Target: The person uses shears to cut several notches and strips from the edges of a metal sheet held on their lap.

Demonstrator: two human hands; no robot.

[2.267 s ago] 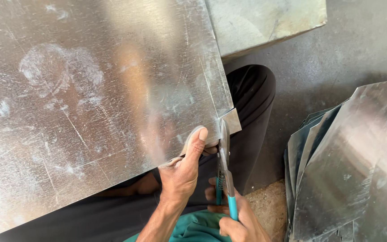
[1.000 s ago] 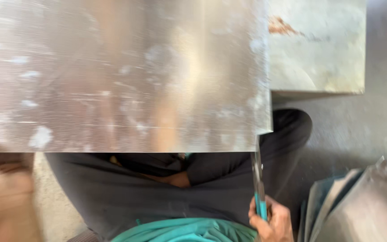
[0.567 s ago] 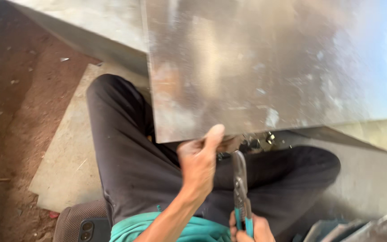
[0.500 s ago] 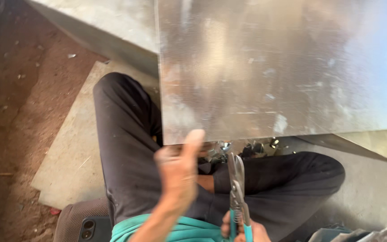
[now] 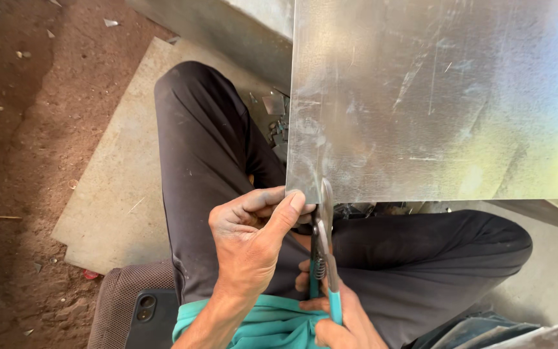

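Two hands, snips (image 5: pixel 323 239), shiny flat sheet (image 5: pixel 440 103)

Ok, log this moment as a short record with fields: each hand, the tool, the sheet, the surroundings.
left hand: thumb and fingers pinch the near corner of the metal sheet
right hand: grips the teal handles of the tin snips
tin snips: blades at the sheet's near edge, beside the left thumb
posture: seated cross-legged, dark trousers
nearby: phone on a brown cushion, dirt floor

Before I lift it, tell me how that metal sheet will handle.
The metal sheet looks thin, so it would likely flex and wobble. Its glossy face may slide in the grip. The left hand pinches its corner beside the snips; edges are probably sharp.
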